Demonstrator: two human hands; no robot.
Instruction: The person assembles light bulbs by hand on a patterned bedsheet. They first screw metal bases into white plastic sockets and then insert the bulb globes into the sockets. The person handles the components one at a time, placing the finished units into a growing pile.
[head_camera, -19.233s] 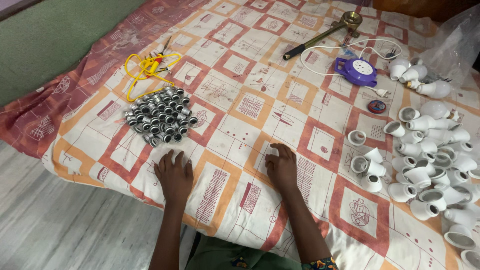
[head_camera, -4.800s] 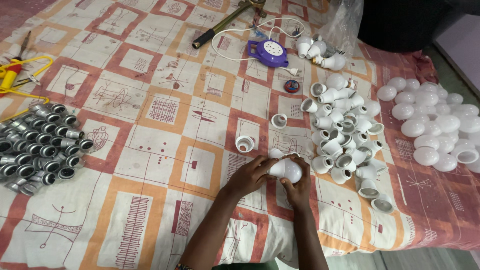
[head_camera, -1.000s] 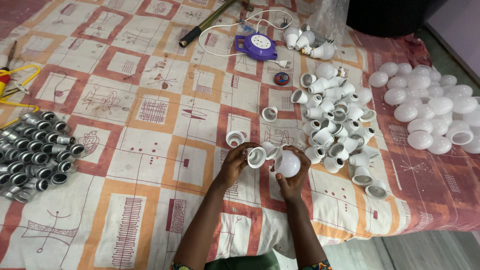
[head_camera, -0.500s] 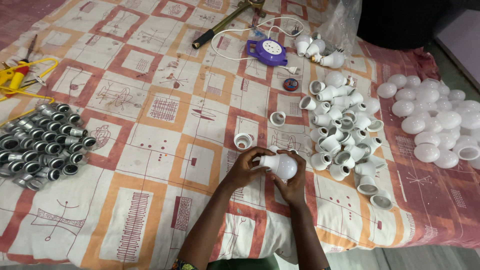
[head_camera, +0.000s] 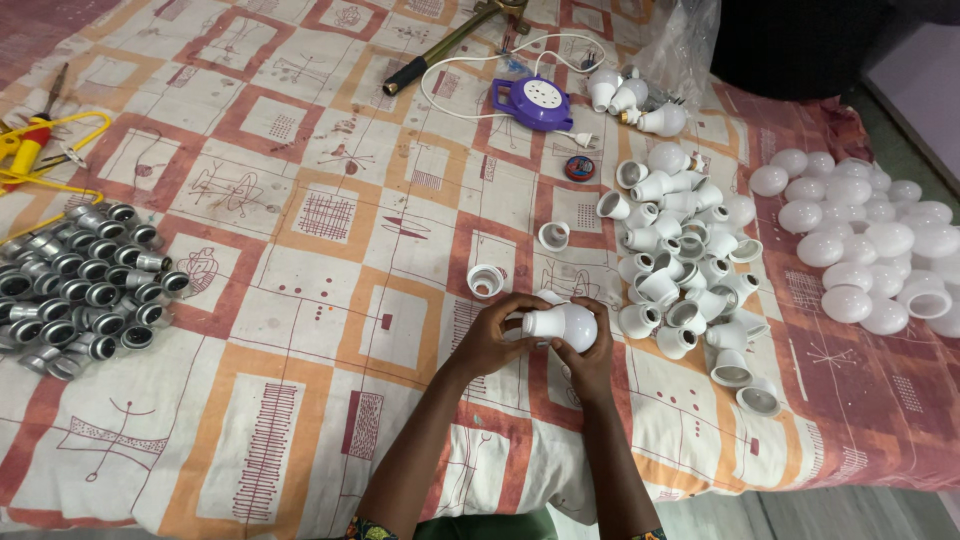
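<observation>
Patterned orange-and-red bedsheet (head_camera: 300, 260) covers the whole work surface. Near its front edge, the left hand (head_camera: 492, 335) and right hand (head_camera: 592, 362) both clasp a white bulb (head_camera: 562, 325) lying sideways between them. Just right sits a heap of white bulb housings (head_camera: 680, 270); far right, white domes (head_camera: 870, 240). Grey metal caps (head_camera: 80, 290) cluster at left. A crumpled clear plastic bag (head_camera: 680, 45) lies far right, beside a round purple socket box (head_camera: 530, 102).

Both hands (head_camera: 540, 340) seemingly clasped together

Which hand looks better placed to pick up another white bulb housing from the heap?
The right hand, probably. Both hands hold the white bulb, but the heap of white housings lies just beside the right one; the left hand sits on the far side.
</observation>
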